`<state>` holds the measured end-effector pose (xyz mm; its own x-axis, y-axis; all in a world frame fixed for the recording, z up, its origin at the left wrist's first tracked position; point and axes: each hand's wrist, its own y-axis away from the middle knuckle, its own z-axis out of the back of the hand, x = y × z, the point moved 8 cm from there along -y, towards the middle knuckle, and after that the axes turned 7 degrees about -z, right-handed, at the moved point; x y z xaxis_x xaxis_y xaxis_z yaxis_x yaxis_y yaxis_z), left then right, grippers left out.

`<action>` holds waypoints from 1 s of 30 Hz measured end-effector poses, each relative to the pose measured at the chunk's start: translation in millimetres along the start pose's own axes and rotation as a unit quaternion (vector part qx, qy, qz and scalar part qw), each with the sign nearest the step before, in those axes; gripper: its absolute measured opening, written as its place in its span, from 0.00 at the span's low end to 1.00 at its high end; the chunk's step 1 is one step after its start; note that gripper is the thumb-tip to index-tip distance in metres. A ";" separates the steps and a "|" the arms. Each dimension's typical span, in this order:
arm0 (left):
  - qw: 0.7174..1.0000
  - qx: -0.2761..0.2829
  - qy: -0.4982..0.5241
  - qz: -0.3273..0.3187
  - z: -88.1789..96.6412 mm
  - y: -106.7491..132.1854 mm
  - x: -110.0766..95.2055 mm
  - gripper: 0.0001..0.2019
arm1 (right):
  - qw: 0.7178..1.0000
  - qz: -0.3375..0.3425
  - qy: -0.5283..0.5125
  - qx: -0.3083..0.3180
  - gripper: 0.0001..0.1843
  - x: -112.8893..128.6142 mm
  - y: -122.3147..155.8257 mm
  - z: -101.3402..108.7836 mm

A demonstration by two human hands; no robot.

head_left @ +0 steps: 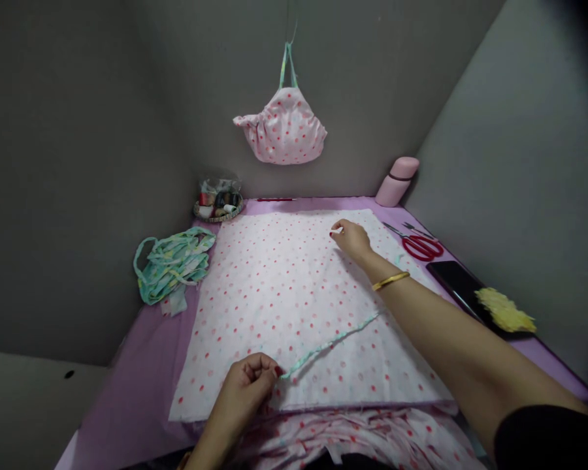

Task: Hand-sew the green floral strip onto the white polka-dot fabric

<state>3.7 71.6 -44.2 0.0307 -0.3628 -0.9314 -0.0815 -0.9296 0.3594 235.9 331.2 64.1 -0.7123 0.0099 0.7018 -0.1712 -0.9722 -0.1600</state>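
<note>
At the far left corner of the lilac surface (127, 405) sits one round basket (218, 210) of thread spools, and along the left edge lies one heap of mint strips (172, 264). The one large dotted cloth (274, 313) lies flat across the middle, with a second, bunched dotted cloth (353, 438) at the near edge. The left hand (242, 391) rests at the cloth's near side, its fingers (262, 365) pressed together on the end of the single mint strip (330, 346), which runs diagonally over the cloth. One dotted pouch (284, 127) hangs above the far edge from a green loop, and one thin red rod (274, 199) lies on that edge. The right hand (351, 239) is at the cloth's far right corner, pinching a small white item (335, 230), though the view is too poor to say what it is. One gold bangle (391, 281) circles that wrist. Along the right edge lie one pink flask (396, 181), one pair of red scissors (421, 248), one black phone (455, 287) and one yellow scrap (504, 310).
</note>
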 end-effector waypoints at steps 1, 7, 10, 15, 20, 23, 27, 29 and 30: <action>1.000 -0.002 -0.001 -0.001 0.4 -0.2 0.2 0.10 | 0.999 0.021 0.001 0.028 0.07 8.2 14.2 -5.2; 1.000 -0.017 -0.023 -0.008 4.7 -2.3 -4.1 0.12 | 0.886 0.243 0.002 0.394 0.13 46.9 167.3 -47.5; 0.998 -0.023 -0.051 -0.017 8.5 -0.4 -10.1 0.13 | 0.829 0.318 0.050 0.457 0.07 34.4 211.5 -44.7; 0.960 -0.039 -0.249 -0.123 13.8 5.7 -29.0 0.14 | 0.855 0.276 0.074 0.433 0.11 9.1 198.5 -36.6; 0.952 -0.002 -0.284 -0.111 5.5 8.2 -22.8 0.14 | 0.862 0.250 0.076 0.434 0.06 2.7 187.9 -36.2; 0.935 -0.024 -0.330 -0.129 4.5 11.3 -27.5 0.14 | 0.888 0.239 0.058 0.388 0.06 5.1 179.3 -32.0; 0.927 -0.052 -0.332 -0.167 4.5 15.6 -31.0 0.15 | 0.926 0.235 0.077 0.285 0.09 18.9 175.7 -26.9; 0.931 -0.054 -0.311 -0.183 4.4 16.8 -30.2 0.16 | 0.924 0.258 0.099 0.263 0.06 27.3 182.5 -27.0; 0.935 -0.060 -0.298 -0.183 5.4 16.8 -29.3 0.16 | 0.925 0.272 0.106 0.242 0.06 29.8 184.2 -23.8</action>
<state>-3.9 66.9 -11.2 -0.5293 0.0494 -0.8470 -0.0614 -0.9979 -0.0198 166.9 158.0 39.0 -0.7304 -0.5155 0.4482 0.5398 -0.8376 -0.0837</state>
